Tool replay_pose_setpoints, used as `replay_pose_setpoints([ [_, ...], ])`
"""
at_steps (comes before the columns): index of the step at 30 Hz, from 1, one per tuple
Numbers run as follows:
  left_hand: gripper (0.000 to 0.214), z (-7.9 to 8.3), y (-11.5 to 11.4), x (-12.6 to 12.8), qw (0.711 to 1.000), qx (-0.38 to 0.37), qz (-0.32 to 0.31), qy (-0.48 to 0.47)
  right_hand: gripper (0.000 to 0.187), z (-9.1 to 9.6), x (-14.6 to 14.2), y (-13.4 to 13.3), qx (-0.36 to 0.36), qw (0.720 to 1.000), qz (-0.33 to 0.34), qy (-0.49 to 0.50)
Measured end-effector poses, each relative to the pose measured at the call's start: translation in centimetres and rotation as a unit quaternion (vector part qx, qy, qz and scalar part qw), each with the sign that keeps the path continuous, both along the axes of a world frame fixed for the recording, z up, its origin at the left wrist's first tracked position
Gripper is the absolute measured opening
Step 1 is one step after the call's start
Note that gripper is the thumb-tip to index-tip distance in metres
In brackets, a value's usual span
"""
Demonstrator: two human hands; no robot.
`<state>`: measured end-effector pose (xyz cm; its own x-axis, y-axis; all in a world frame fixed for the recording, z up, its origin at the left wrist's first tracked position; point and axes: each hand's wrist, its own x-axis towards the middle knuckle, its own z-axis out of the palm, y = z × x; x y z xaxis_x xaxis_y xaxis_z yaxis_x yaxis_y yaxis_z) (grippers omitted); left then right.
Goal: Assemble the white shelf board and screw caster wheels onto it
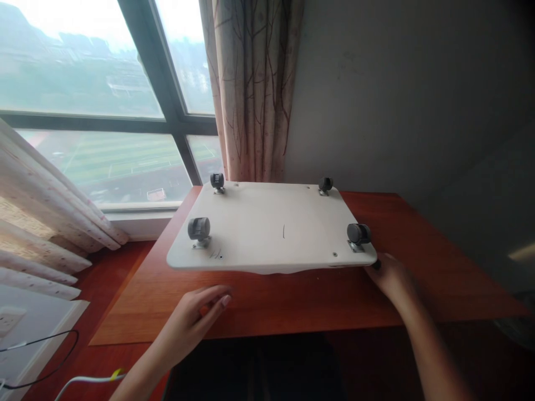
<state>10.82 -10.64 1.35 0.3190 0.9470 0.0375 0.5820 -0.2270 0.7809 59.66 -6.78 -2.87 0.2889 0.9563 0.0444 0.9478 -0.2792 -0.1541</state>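
A white board [267,223] with rounded corners lies on the wooden table, its caster side facing up. Grey-black swivel casters stand at its corners, among them the front left caster [199,231] and the front right caster [358,236]. In front of the board's left half, my left hand [198,312] hovers with loosely bent fingers, thumb and forefinger apart, holding nothing. My right hand [388,275] is at the board's front right corner, beside a small dark thing [377,265] too unclear to name. Its fingers are partly hidden and blurred.
The reddish wooden table [434,267] reaches well past the board on the right. Behind it are a grey wall [376,100] and a patterned curtain [254,89]. A window [125,161] is at the left. Cables [77,380] run by the lower left wall socket [10,321].
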Motion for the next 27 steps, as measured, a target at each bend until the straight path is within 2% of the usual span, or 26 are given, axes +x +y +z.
replay_pose_setpoints([
  [6,0.033,0.7,0.2,-0.8,1.000,-0.002,0.009,0.001,0.054,0.0,-0.3,0.0,-0.019,0.999,-0.009,-0.024],
  [13,0.033,1.8,0.2,-2.5,0.999,-0.018,0.026,0.017,0.047,-0.8,0.3,-0.7,0.017,0.999,0.017,-0.029],
  [21,0.035,1.5,0.1,-4.5,0.999,-0.021,0.039,0.026,0.047,-0.1,-0.4,-1.4,0.034,0.998,0.020,-0.041],
  [27,0.034,1.8,0.0,-4.5,0.998,-0.021,0.052,0.017,0.043,-0.9,0.2,-1.4,0.075,0.995,0.050,-0.034],
])
